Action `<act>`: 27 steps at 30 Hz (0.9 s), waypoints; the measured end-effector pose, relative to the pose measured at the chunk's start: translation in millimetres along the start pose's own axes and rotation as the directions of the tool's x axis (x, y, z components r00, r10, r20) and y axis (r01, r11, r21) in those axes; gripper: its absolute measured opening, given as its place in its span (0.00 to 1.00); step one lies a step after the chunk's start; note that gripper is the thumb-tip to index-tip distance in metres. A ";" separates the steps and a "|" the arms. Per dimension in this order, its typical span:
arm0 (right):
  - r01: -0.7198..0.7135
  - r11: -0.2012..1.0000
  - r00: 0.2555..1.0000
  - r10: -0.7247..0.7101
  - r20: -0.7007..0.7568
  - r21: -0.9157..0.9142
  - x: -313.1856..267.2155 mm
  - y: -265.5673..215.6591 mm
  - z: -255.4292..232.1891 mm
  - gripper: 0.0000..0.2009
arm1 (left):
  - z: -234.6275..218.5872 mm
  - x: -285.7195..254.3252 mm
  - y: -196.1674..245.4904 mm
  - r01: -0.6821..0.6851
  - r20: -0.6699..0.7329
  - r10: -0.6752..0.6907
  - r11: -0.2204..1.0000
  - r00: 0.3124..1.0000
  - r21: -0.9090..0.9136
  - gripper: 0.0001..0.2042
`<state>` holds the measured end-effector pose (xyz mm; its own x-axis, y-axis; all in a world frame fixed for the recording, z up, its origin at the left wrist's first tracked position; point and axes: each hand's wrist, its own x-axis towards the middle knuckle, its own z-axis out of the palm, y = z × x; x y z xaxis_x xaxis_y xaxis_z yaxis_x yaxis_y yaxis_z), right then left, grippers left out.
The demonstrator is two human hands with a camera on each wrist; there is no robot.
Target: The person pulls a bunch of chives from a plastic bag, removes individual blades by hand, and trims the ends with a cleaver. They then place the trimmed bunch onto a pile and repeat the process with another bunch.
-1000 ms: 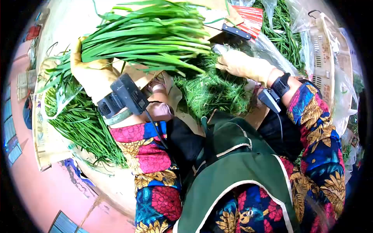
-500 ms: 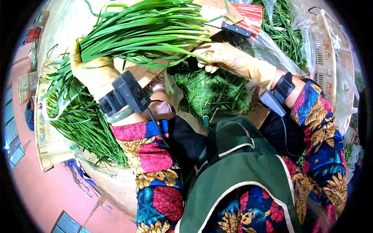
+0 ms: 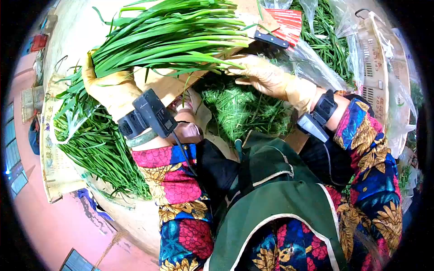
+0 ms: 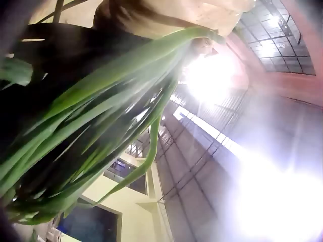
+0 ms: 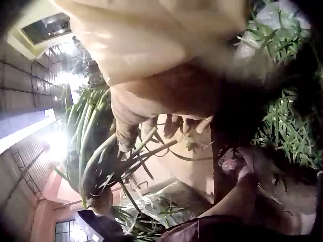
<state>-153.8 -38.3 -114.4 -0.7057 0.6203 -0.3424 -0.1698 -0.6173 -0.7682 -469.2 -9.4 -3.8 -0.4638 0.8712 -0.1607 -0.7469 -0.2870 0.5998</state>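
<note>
A large bunch of long green leaves [image 3: 172, 40] lies across the gloved left hand [image 3: 110, 88], which grips it at its leafy left side, thumb raised along the outside. In the left wrist view, green leaves [image 4: 116, 96] hang below the pale glove. The gloved right hand [image 3: 271, 79] is at the pale stalk ends of the bunch, its thumb and forefinger pinching stalks at the lower edge. The right wrist view shows the right hand [image 5: 156, 96] with curled fingertips beside the stalks [image 5: 91, 136]; the exact contact is partly hidden.
A black-handled knife [image 3: 271, 39] lies by red-and-white strips [image 3: 287, 22]. Green trimmings [image 3: 239, 108] are heaped between the legs. Crates stand at the left [image 3: 49, 167] and right [image 3: 377, 67], with more greens [image 3: 108, 153] on the left and plastic bags at the right.
The right hand has moved left from above the trimmings to the stalk ends, and its fingers have since straightened somewhat. The left hand still holds the bunch, nearly in place.
</note>
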 end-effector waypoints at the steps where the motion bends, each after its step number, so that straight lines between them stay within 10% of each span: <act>1: -0.080 0.972 0.997 0.083 -0.003 0.220 -0.3 1.5 0.3 0.19 | 0.3 -0.1 -4.5 -0.083 -0.018 0.084 0.995 0.996 0.055 0.08; 9: 0.092 0.995 0.990 -0.086 0.110 -0.045 9.7 -2.0 -2.9 0.18 | 11.0 -5.3 -7.4 -0.074 -0.111 0.082 0.994 0.990 0.075 0.09; 11: 0.482 0.666 0.876 -0.370 0.310 -0.569 10.1 -4.2 -9.3 0.16 | 13.0 -6.1 -9.6 -0.055 -0.154 0.062 0.997 0.986 0.055 0.10; 13: 0.719 0.251 0.644 -0.591 0.485 -0.648 13.1 -5.1 -5.9 0.17 | 13.5 -8.6 -15.0 -0.083 -0.106 0.098 0.988 0.990 0.134 0.11; 15: 0.579 0.421 0.785 -0.520 0.338 -0.698 10.6 -0.9 -2.1 0.20 | 17.5 -8.7 -18.6 -0.015 -0.119 0.025 0.996 0.993 0.088 0.11; 19: 0.540 0.472 0.807 -0.525 0.270 -0.697 20.3 7.8 -0.9 0.19 | 23.3 -15.9 -29.6 -0.063 -0.064 0.073 0.986 0.995 0.153 0.12; 23: 0.501 0.114 0.795 -0.453 0.404 -0.858 0.8 -4.2 -13.2 0.20 | 24.3 -14.5 -22.1 -0.071 -0.144 0.100 0.979 0.985 0.191 0.13; 25: 0.605 -0.056 0.663 -0.517 0.541 -0.795 6.0 -5.2 -19.9 0.18 | 21.8 -14.9 -15.7 -0.137 -0.122 0.172 0.958 0.978 0.251 0.13; 27: 0.255 0.830 0.960 -0.158 0.229 -0.496 2.8 -3.5 -23.6 0.16 | 3.7 -5.6 2.4 -0.065 -0.114 0.081 0.989 0.990 0.134 0.12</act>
<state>-139.0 -23.0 -125.4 -0.8085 0.5825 -0.0835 0.0202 -0.1144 -0.9932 -466.6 -13.5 1.5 -0.5736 0.7944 -0.1998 -0.6446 -0.2873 0.7085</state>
